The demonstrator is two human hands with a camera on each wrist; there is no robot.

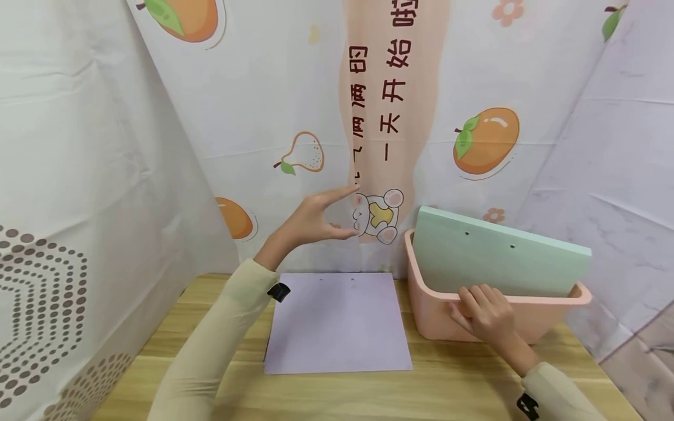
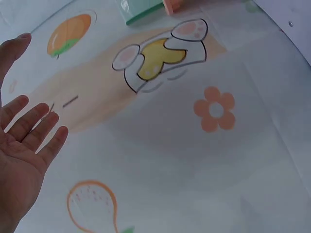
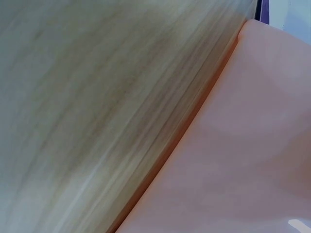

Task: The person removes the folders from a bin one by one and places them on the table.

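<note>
In the head view my left hand [image 1: 312, 222] is raised in the air in front of the patterned backdrop, thumb and fingers spread apart with nothing between them. The left wrist view also shows this hand [image 2: 29, 141] with its fingers parted. My right hand [image 1: 487, 316] grips the front rim of a pink bin [image 1: 432, 318], fingers curled over the edge. Leaning inside the bin is a mint-green folder-like board [image 1: 495, 260] with two small holes, its top sticking out. Below my left hand, a flat lilac folder-like board [image 1: 339, 327] lies on the table.
The wood-grain table [image 1: 326, 400] runs beneath everything. Behind it hangs a white cloth backdrop [image 1: 253, 93] printed with fruit, flowers and writing. A grey-dotted cloth [image 1: 42, 316] bounds the left side. In the right wrist view, the bin's side [image 3: 233, 145] meets the tabletop [image 3: 87, 107].
</note>
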